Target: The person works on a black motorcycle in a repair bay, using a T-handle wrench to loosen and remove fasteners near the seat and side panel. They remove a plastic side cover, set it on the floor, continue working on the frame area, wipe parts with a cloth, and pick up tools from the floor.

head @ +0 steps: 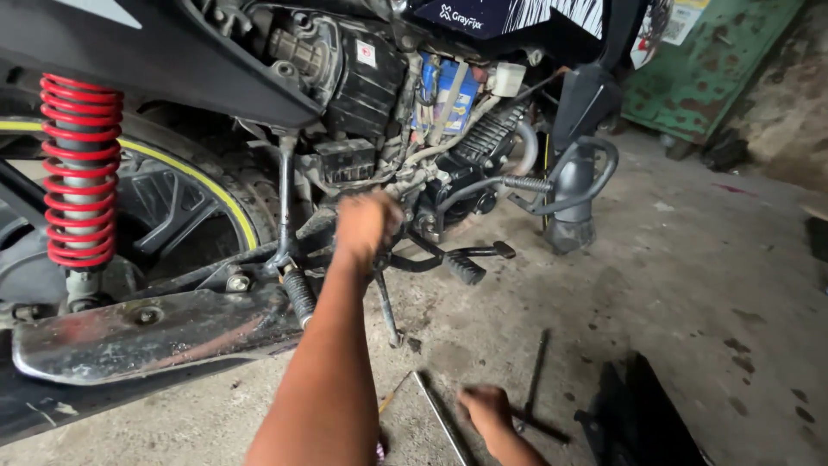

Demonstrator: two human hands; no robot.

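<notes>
left hand (366, 223) fingers curled at motorcycle engine (448, 177) | right hand (486, 409) below engine, closed on black tool (535, 384)

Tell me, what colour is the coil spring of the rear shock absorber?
The coil spring is bright red, seen in the head view, left of the left hand.

One motorcycle (371, 129) stands on the floor (690, 285). On it: one red spring shock (80, 168), one exhaust pipe (155, 332), one blue battery (444, 91). Two hands: left hand (366, 223) at the motorcycle, right hand (485, 407) below it. Two long tools lie below the motorcycle: a metal bar (440, 416) and a dark wrench (535, 380).
</notes>
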